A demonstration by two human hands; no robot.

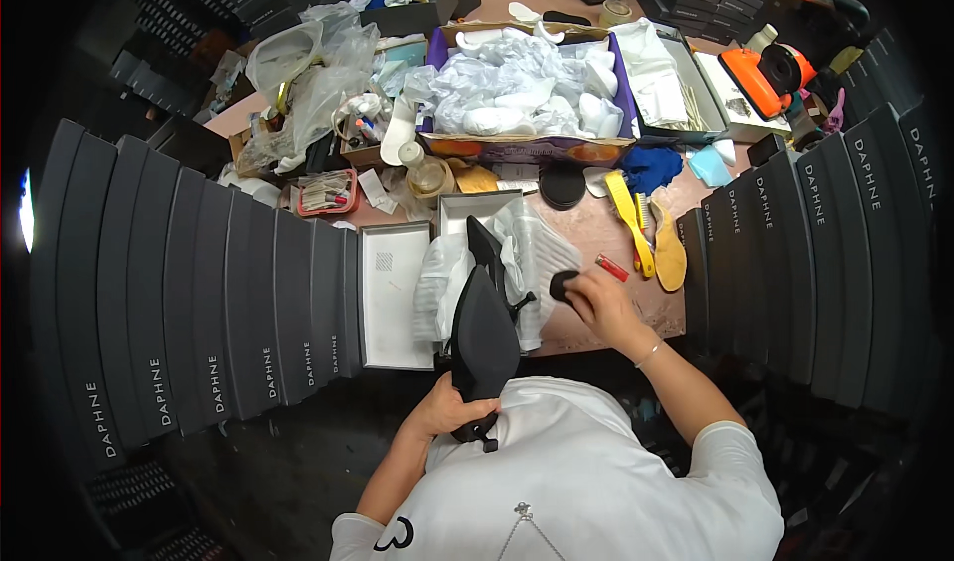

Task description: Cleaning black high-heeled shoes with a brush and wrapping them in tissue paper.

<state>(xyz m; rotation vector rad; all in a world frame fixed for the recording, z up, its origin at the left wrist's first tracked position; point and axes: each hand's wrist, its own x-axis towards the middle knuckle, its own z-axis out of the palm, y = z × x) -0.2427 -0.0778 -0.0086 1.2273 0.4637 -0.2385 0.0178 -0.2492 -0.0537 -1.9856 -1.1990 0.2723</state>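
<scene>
Left hand grips the heel end of a black pointed high-heel shoe, toe aimed away over the open white shoebox and its tissue paper. Right hand pinches a small black pad beside the shoe. Held by one end only, the shoe could twist under rubbing; the red lighter nearby could get knocked.

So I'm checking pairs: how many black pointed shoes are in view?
2. One black shoe is held by the left hand; the other lies on the wrapping paper in the open box. Others may be hidden.
</scene>
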